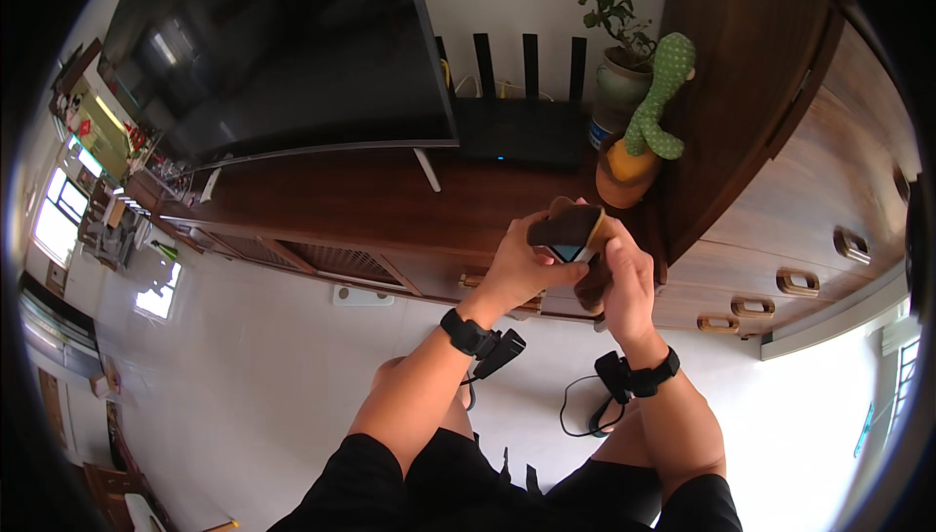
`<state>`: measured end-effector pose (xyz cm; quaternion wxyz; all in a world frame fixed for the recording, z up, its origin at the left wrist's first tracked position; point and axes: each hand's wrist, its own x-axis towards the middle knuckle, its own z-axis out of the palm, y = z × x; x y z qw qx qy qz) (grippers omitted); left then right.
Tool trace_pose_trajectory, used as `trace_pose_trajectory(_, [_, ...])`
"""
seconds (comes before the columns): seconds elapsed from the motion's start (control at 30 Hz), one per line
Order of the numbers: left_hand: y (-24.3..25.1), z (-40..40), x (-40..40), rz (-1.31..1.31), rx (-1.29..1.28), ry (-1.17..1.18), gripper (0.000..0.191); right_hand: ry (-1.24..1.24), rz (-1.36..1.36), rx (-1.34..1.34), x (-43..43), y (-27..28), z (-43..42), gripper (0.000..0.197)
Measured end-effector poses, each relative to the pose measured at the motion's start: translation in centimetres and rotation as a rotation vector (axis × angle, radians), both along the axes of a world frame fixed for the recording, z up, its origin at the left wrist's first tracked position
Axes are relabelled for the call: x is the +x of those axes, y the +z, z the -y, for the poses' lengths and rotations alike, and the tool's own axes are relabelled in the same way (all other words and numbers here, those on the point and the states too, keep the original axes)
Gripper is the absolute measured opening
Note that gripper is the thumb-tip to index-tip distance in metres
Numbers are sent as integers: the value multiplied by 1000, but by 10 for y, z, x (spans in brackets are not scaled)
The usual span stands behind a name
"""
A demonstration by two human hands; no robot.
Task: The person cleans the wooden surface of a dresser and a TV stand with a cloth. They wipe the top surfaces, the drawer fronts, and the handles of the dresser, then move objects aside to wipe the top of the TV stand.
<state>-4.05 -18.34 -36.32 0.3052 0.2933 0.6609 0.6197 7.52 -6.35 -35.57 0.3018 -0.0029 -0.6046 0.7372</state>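
Observation:
My left hand point(512, 265) and my right hand point(630, 280) both grip a small dark brown object point(567, 225) with a tan edge and a bluish and white patch on its underside. I cannot tell exactly what it is. It is held above the front edge of a dark wooden TV cabinet point(329, 195). My left thumb presses its lower side, while my right fingers wrap its right side. Just beyond my hands stands a green cactus plush toy point(658, 108) in an orange-brown pot point(621, 184).
A large television point(292, 49) stands on the cabinet at the left. Behind my hands is a black router point(519, 130) with several upright antennas. A potted plant point(621, 78) stands behind the cactus toy. A wooden cabinet with drawers point(790, 239) rises at the right.

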Motion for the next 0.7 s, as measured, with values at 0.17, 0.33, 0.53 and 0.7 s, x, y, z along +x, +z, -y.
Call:
trace_pose_trajectory(0.17, [-10,2,9,-256,11,26,98,-114,71,321,-2,-1,-3,32])
trace_pose_trajectory(0.33, [-21,4,6,-579,121,109,111,3,274,-520,-8,3,-6,26])
trace_pose_trajectory(0.53, [-25,3,-1,-369,385,110,111,166,327,-723,-9,-2,4,34])
trace_pose_trajectory(0.7, [-47,-2,-7,-172,308,82,98,144,149,-213,-9,-28,37,43])
